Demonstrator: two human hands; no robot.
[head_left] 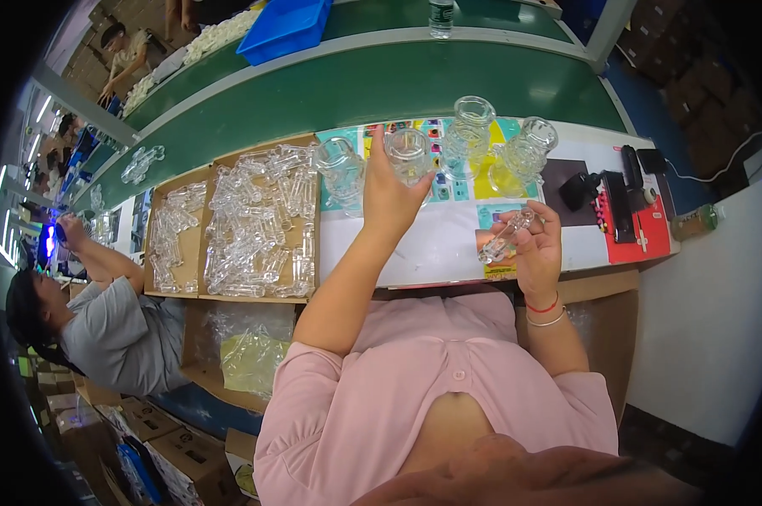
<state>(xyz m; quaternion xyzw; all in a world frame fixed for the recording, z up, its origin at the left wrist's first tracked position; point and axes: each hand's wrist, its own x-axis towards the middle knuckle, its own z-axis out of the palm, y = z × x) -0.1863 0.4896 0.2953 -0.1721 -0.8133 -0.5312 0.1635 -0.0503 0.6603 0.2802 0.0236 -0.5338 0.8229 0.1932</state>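
My left hand [391, 191] reaches forward over the table. Its thumb and fingers sit on either side of a clear, jar-like glass vessel [410, 150] with a round open top, gripping it upright. Nearer my body, my right hand [536, 251] pinches a small clear tube-like glass piece [501, 242], tilted with one end toward the lower left. Similar round-mouthed vessels stand close by: one glass vessel [340, 173] to the left, another [472, 135] behind, and a third [529, 152] to the right.
Left of the vessels, a cardboard tray [317, 244] holds many small clear pieces. A phone-like black object [619, 211] and a black charger [651, 161] lie at the right. A blue bin [284, 29] and a bottle [441, 18] are farther back. A co-worker [115, 325] sits at left.
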